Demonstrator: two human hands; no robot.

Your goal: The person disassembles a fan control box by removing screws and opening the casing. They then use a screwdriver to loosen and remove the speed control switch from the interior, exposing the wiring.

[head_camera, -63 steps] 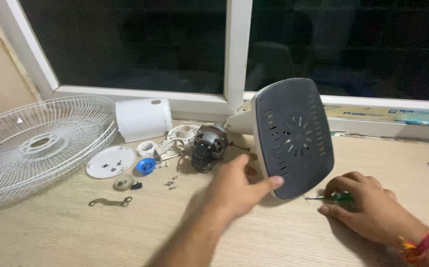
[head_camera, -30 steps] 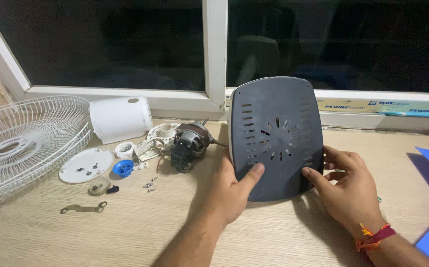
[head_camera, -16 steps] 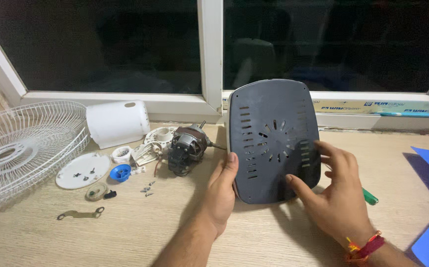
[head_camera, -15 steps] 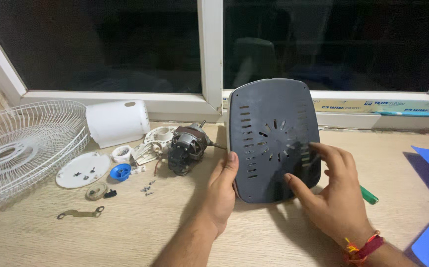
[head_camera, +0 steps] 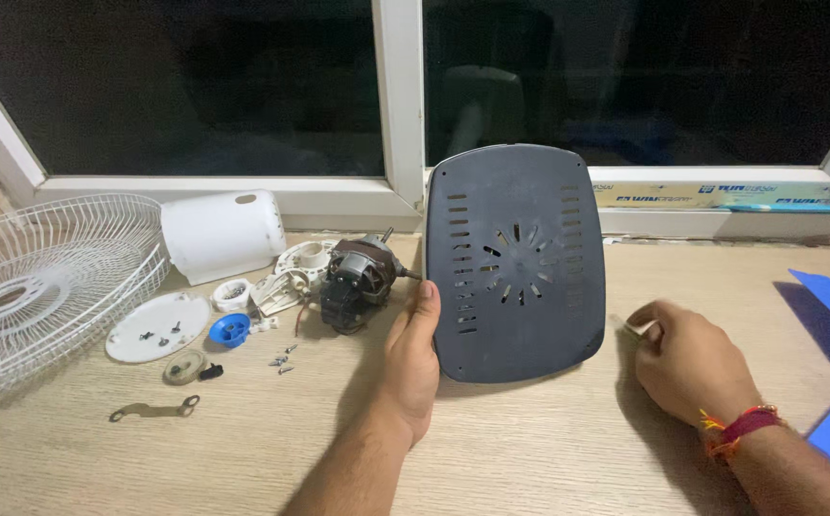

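Head view: L hand (head_camera: 413,358) grips the left edge of the dark grey vented plastic panel (head_camera: 517,260), thumb on its front, panel standing upright on the light wood table (head_camera: 529,449). R hand (head_camera: 687,358) has left the panel face since 0.5 s ago; it now rests on the table just right of the panel, fingers curled on a small pale bit, can't tell what. Left of the L thumb: brown fan motor (head_camera: 355,282), loose screws (head_camera: 281,361), white wire fan guard (head_camera: 37,291).

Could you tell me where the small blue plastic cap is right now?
Left of centre in the head view, the blue cap lies on the wooden table between the white disc and the motor.
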